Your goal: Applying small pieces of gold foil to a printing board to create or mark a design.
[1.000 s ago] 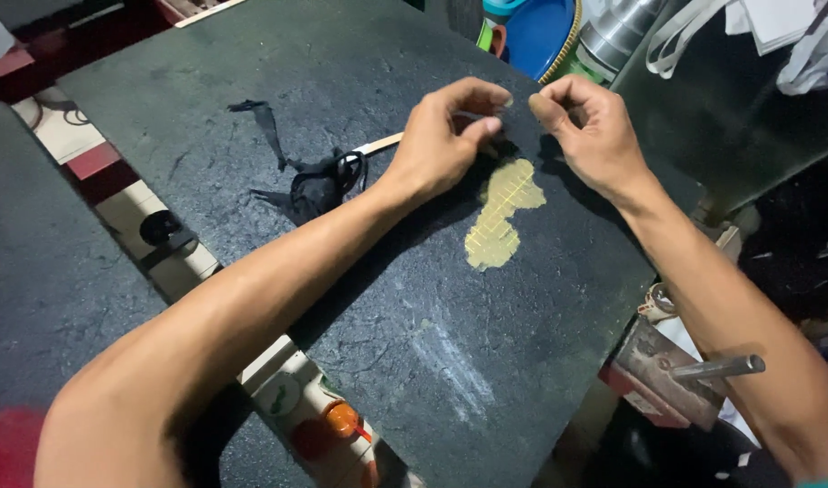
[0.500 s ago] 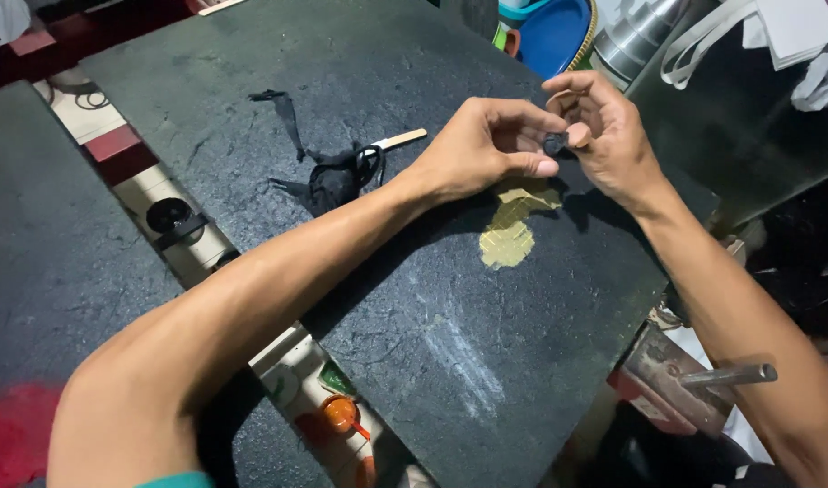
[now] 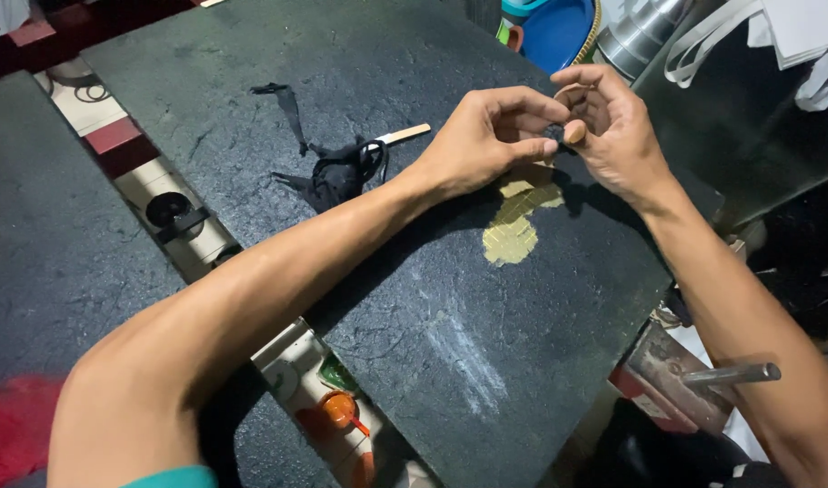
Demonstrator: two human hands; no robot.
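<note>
— What are the hands doing?
— The left hand [image 3: 481, 145] and the right hand [image 3: 612, 131] are meeting above the far part of the dark tabletop [image 3: 360, 54], fingers curled toward each other. They are pinching a small dark piece [image 3: 553, 137] between them; it is too small to tell what it is.
— Where is that piece sitting?
— It is hanging just above a yellowish patch [image 3: 518, 217] on the tabletop.
— Anything else lying nearby?
— A crumpled black strap [image 3: 337, 172] is lying left of the left hand, with a pale flat stick [image 3: 405, 135] poking out beside it. A blue container [image 3: 558, 32] is standing beyond the far edge.
</note>
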